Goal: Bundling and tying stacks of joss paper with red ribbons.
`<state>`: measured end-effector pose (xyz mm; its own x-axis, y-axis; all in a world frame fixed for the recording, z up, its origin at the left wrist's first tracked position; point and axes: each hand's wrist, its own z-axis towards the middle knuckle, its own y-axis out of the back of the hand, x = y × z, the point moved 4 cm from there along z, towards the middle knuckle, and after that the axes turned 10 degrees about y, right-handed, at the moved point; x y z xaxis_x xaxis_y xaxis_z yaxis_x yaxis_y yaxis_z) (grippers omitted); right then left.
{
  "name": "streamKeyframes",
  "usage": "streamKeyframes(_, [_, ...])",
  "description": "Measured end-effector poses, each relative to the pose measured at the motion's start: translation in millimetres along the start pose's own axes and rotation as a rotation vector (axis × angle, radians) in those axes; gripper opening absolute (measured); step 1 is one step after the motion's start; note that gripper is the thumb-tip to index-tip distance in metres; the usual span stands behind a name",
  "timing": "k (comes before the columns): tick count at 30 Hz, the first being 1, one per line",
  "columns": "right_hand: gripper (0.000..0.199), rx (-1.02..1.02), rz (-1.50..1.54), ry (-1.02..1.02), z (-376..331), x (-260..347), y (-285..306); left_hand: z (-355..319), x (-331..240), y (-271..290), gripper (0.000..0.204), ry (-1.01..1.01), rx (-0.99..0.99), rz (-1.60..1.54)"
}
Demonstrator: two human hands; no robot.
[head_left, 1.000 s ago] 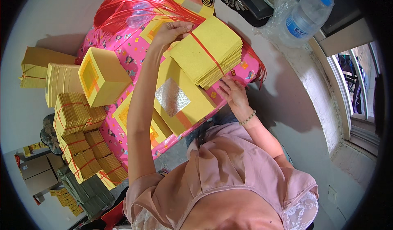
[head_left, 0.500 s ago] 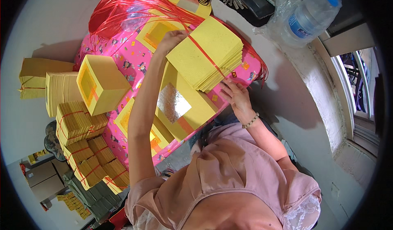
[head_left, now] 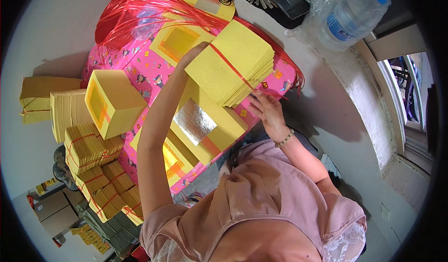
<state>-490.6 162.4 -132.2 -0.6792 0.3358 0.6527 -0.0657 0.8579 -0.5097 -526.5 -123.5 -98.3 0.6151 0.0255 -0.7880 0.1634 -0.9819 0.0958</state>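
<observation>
Far L, paper bundles (head_left: 93,141) tied w/ red string, then a yellow box (head_left: 123,99) by the edge of the pink table (head_left: 150,71); L hand (head_left: 196,51) reaches behind the paper stack (head_left: 239,56), fingers hidden, can't tell grip; stack sits mid-table, tilted, above a yellow pack (head_left: 226,123) w/ silver patch, red ribbon (head_left: 226,60) across its top; R hand (head_left: 270,114), fingers part-bent at ribbon's lower end, can't tell if pinching; far R, bottle (head_left: 350,22)
</observation>
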Motion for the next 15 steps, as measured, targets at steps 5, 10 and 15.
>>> streamKeyframes(5, [0.026,-0.02,-0.021,0.044,0,-1,0,3,-2,-6,0.044,-0.061,0.059,-0.002])
streamKeyframes(10, [0.024,-0.033,-0.014,0.045,3,-8,2,0,-4,-11,0.043,-0.092,0.049,-0.079])
streamKeyframes(15, [0.022,-0.051,0.018,0.066,3,-10,2,-5,-6,-14,0.041,-0.13,0.031,-0.157])
